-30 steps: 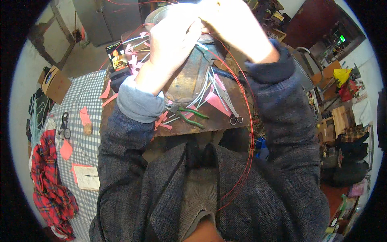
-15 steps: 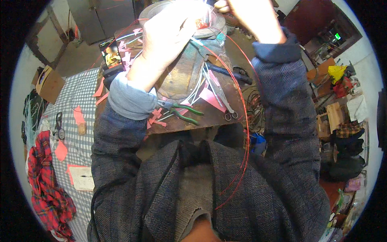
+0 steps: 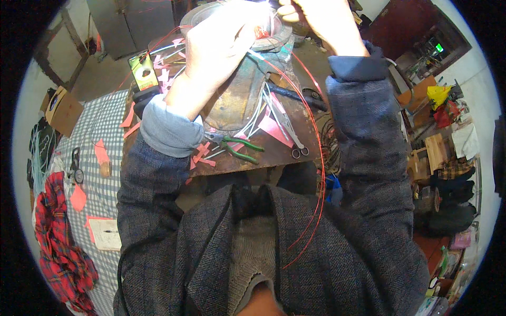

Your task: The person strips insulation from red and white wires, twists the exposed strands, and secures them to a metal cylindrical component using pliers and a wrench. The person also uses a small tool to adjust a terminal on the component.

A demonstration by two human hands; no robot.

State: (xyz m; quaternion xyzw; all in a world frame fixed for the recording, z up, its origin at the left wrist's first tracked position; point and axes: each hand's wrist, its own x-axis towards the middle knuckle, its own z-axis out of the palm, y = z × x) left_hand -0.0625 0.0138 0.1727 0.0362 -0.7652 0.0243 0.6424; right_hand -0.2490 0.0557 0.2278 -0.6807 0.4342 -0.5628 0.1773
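At the top, a round metal motor housing (image 3: 284,39) with reddish wire coils (image 3: 262,32) inside stands on the workbench. My left hand (image 3: 219,47) reaches over its left side, fingers curled together, tips lost in strong glare. Beside the thumb, a pale sleeve (image 3: 256,54) comes out, with red wires (image 3: 319,152) looping from it down to my lap. My right hand (image 3: 319,18) is at the housing's right rim, fingers bent and pinched. What either hand grips is too bright or small to make out.
Green-handled pliers (image 3: 243,149), scissors (image 3: 298,145), a dark-handled tool (image 3: 295,96), pale sleeves (image 3: 255,117) and pink paper scraps (image 3: 274,130) lie on the bench (image 3: 237,167). A lit phone (image 3: 143,72) stands at its left. Further left are a checked cloth (image 3: 103,192), glasses (image 3: 77,168) and a notebook (image 3: 105,233).
My right hand has shifted slightly left, its fingers a little lower. My left hand stays nearly in place. The phone's screen has turned from a dark picture to bright yellow-green.
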